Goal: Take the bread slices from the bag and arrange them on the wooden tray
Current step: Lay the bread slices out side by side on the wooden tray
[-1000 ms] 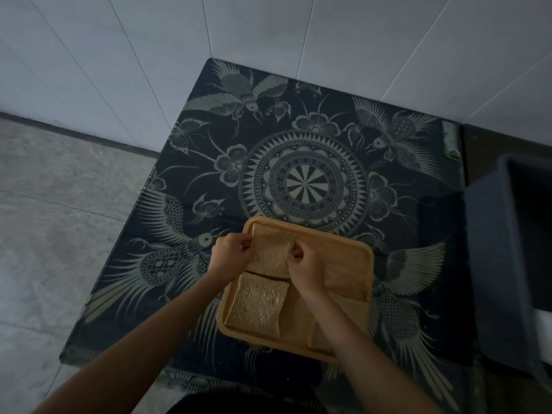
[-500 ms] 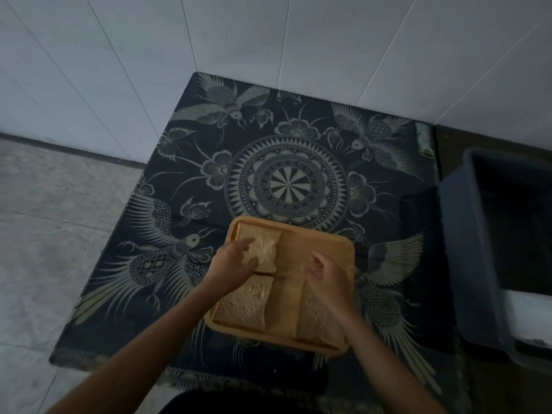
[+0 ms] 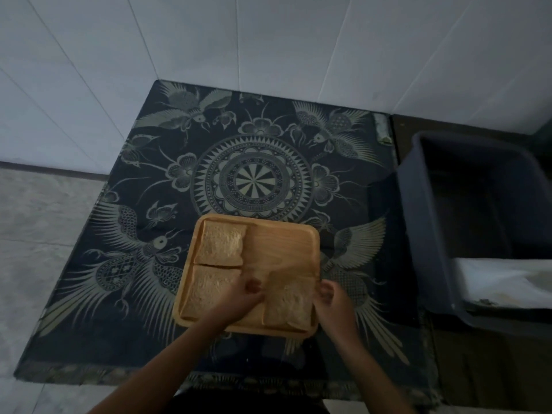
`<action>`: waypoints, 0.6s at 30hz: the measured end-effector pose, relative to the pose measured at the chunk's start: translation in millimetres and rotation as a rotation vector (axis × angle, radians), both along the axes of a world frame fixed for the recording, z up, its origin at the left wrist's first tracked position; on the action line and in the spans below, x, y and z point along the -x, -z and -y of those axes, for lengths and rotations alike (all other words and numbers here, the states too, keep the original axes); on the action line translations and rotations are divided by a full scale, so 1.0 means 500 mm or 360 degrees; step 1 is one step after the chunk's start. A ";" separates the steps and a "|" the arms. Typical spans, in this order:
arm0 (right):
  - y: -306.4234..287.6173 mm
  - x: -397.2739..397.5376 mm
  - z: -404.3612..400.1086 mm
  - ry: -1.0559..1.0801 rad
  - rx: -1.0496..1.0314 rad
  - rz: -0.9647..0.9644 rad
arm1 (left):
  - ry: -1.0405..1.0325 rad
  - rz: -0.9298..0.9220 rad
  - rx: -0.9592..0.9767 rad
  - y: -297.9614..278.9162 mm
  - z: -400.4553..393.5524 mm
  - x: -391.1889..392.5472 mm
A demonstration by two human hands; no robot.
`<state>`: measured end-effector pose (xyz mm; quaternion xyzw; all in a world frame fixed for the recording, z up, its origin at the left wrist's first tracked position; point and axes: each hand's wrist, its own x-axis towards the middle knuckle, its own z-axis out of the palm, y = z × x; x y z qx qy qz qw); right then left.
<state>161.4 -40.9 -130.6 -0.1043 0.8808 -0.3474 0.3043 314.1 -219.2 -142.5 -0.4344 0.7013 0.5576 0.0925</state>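
The tabletop [image 3: 143, 294] is the biggest thing here, dark and printed with pale birds, flowers and a round medallion, set against a white tiled wall; to its right stands a dark bin [image 3: 430, 234] with something pale and crumpled inside that may be the bag, though that is too dim to tell. Near the front edge sits the wooden tray [image 3: 283, 243], with its far-right quarter bare. Three bread slices lie flat in it: one at the far left [image 3: 221, 245], one at the near left [image 3: 206, 294] just beside it, and one at the near right [image 3: 288, 300]. The left hand [image 3: 242, 297] and right hand [image 3: 333, 300] flank that near-right slice, fingers loosely curled at its edges — blur keeps me from telling whether they pinch it or merely touch it. The bread should be light, soft and easily dented or torn, so I would hold it by opposite crust edges with a gentle touch — never by the middle. No brand, label or readable writing shows anywhere.
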 end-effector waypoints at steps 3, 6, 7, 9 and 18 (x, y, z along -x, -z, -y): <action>0.008 -0.011 -0.018 -0.0055 -0.0059 0.0050 | 0.0013 0.0035 0.0019 0.011 -0.028 0.005; 0.012 -0.020 -0.026 -0.0125 -0.0097 0.0044 | -0.0044 0.0030 0.0025 0.020 -0.051 0.008; 0.012 -0.021 -0.026 -0.0138 -0.0108 0.0034 | -0.0077 0.0026 0.0034 0.021 -0.057 0.007; 0.012 -0.021 -0.025 -0.0173 -0.0129 0.0009 | -0.0141 0.0022 0.0032 0.023 -0.064 0.006; 0.017 -0.034 -0.027 -0.0232 -0.0138 0.0016 | -0.0217 0.0057 -0.0010 0.033 -0.068 -0.011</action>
